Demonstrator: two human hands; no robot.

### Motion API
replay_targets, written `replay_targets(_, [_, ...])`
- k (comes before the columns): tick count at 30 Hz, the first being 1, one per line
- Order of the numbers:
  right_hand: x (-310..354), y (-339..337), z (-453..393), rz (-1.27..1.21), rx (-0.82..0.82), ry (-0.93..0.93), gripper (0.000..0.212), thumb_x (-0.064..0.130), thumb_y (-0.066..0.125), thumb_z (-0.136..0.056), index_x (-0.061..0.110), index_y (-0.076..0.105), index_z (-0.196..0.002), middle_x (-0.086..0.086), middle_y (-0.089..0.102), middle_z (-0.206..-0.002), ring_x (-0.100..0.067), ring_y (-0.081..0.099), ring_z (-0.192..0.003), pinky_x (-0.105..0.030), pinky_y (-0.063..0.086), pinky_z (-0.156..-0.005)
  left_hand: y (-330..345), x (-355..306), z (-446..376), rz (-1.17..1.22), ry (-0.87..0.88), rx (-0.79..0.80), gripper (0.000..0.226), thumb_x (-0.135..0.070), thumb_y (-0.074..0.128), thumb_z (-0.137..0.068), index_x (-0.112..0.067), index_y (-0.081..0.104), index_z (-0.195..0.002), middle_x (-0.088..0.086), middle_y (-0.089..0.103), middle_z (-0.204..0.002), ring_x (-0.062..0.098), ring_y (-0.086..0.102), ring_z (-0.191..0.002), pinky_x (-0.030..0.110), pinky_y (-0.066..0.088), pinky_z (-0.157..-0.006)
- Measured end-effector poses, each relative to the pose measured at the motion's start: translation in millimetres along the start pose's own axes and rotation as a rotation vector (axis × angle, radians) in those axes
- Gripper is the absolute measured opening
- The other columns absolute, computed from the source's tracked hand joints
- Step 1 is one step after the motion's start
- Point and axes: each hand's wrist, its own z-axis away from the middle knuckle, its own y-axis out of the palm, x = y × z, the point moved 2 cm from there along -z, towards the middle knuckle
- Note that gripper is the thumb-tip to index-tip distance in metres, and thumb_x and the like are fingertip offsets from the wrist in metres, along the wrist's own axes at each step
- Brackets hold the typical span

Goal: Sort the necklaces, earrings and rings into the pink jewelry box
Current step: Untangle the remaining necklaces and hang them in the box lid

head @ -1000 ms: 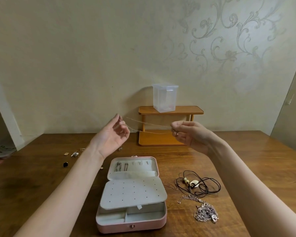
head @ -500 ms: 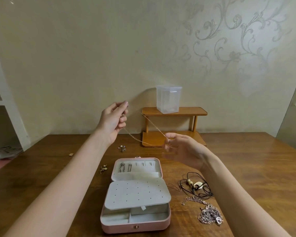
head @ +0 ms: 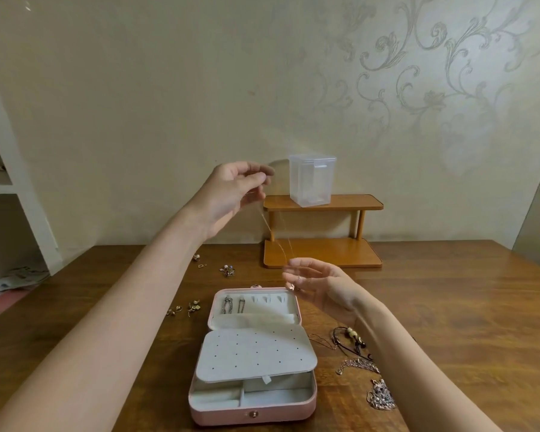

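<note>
Higher now, left hand (head: 231, 194), right hand (head: 321, 285) lower, each grip pinching one necklace (head: 276, 241).

A single head-worn, wide-angle view looks forward and slightly down from the person's seat at the near edge of the table (head: 449, 307), facing the patterned wall (head: 169, 104) behind it. Both forearms reach in from the bottom corners, close to the lens, and the pink jewelry box (head: 253, 413) lies near, low in the middle of the view.
</note>
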Motion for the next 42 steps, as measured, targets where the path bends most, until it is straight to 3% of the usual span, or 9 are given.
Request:
replay_targets(7, [-11.9,6.7,-5.8,0.467,-0.037,0.033,0.021,-0.01,0.06,-0.08,0.004,0.061,-0.096,-0.016,0.067,-0.105,-0.023,0.065,-0.098,-0.031,0.054,-0.087,2.9,-24.0,7.7,-0.823,0.248,0.038,0.017,-0.003,0.058,-0.087,-0.015,0.069,-0.091,-0.006,0.066,-0.078,0.004,0.066,-0.073,0.015,0.053,-0.075])
replay_targets(11, [-3.5,21.8,-7.3,1.038,0.006,0.039,0.03,-0.005,0.058,-0.084,0.003,0.059,-0.114,-0.013,0.063,-0.118,-0.021,0.06,-0.107,-0.032,0.05,-0.094,7.8,-21.7,8.2,-0.964,0.345,0.016,0.014,-0.002,0.062,-0.084,-0.009,0.07,-0.094,0.001,0.067,-0.08,0.009,0.065,-0.073,0.025,0.053,-0.081])
replay_targets(14, [29.0,35.3,-5.8,1.416,0.065,0.095,0.059,0.012,0.064,-0.084,0.012,0.04,-0.137,-0.005,0.045,-0.14,-0.021,0.046,-0.126,-0.034,0.039,-0.106,9.1,-22.4,9.6,-0.993,0.389,0.068,0.012,-0.005,0.064,-0.084,-0.011,0.07,-0.093,0.0,0.067,-0.081,0.0,0.061,-0.066,0.017,0.05,-0.077])
replay_targets(19, [96.2,75.3,7.2,0.903,0.038,-0.163,0.037,0.005,0.062,-0.084,0.006,0.056,-0.12,-0.009,0.065,-0.109,-0.014,0.061,-0.084,-0.022,0.051,-0.069,13.2,-26.5,12.3,-1.004,0.475,0.082,0.012,-0.007,0.065,-0.084,-0.012,0.071,-0.092,-0.009,0.06,-0.074,0.005,0.059,-0.07,0.021,0.05,-0.078])
replay_targets(24, [95.8,94.7,-6.1,0.793,-0.022,-0.266,0.011,0.002,0.056,-0.089,-0.002,0.065,-0.093,-0.01,0.064,-0.071,-0.007,0.06,-0.056,-0.015,0.054,-0.059,1.4,-11.4,15.8,-0.81,0.51,-0.101,0.014,-0.011,0.066,-0.083,-0.012,0.07,-0.097,-0.003,0.068,-0.089,0.005,0.063,-0.082,0.009,0.048,-0.077])
replay_targets(28, [87.8,94.4,-18.0,0.781,-0.083,-0.318,0.013,0.003,0.055,-0.09,-0.002,0.066,-0.086,-0.011,0.064,-0.069,-0.006,0.06,-0.051,-0.014,0.051,-0.053,-27.3,46.9,17.1,-0.658,0.1,-0.261,0.018,-0.02,0.056,-0.092,-0.015,0.063,-0.108,-0.003,0.063,-0.102,0.01,0.058,-0.092,0.01,0.041,-0.071])
replay_targets(30, [84.5,92.6,-22.9,0.728,-0.08,-0.337,0.015,0.002,0.053,-0.091,-0.001,0.066,-0.084,-0.011,0.063,-0.068,-0.009,0.06,-0.054,-0.015,0.052,-0.056,-38.3,94.8,22.0,-0.81,-0.193,-0.117,0.023,-0.017,0.048,-0.095,-0.016,0.059,-0.115,0.002,0.061,-0.118,0.015,0.054,-0.106,0.02,0.038,-0.081])
replay_targets(34, [81.7,86.6,-30.7,0.685,-0.101,-0.335,0.015,0.002,0.051,-0.092,-0.004,0.065,-0.089,-0.008,0.062,-0.066,-0.007,0.058,-0.053,-0.014,0.051,-0.056,-41.8,152.8,29.3,-0.921,-0.46,0.111,0.034,-0.017,0.045,-0.095,-0.014,0.048,-0.129,0.007,0.049,-0.135,0.023,0.044,-0.123,0.026,0.034,-0.09])
replay_targets(42, [78.7,83.3,-47.6,0.647,-0.137,-0.329,0.018,0.003,0.051,-0.092,-0.008,0.063,-0.099,-0.01,0.061,-0.067,-0.009,0.057,-0.054,-0.015,0.05,-0.057,-49.1,180.4,29.3,-0.954,-0.457,0.021,0.025,-0.007,0.046,-0.091,-0.008,0.046,-0.116,0.01,0.056,-0.106,0.026,0.052,-0.103,0.033,0.039,-0.081])
